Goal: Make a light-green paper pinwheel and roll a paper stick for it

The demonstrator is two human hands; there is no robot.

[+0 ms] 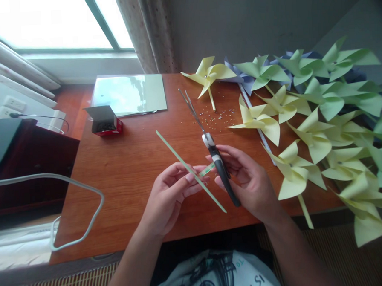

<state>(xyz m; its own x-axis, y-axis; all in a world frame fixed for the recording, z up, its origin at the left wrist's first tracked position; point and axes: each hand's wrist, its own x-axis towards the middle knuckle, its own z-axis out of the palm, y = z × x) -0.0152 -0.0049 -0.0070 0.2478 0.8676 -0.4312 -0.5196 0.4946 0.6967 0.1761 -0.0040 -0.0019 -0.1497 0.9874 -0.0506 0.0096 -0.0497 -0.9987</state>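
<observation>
Stick: a long, thin, pale green paper stick (pixel 179 157), straight, running aslant from upper left over the wooden table to lower right, pinched near its middle.
Short piece: a small green stub (pixel 207 169) lying crosswise between both hands, touching the stick.
Pliers: long-nose pliers (pixel 210 146) with black handles and a white collar, slim metal tips slightly parted and pointing away toward the upper left, handles held.

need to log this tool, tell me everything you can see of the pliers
The pliers are long-nosed, with two thin bare-metal jaws slightly parted, a silvery pivot and black grips. They point up and away over the wooden table, tips above scattered small bits. The right hand grips the handles; nothing sits between the jaws. The left hand holds a green stick beside them.
</observation>
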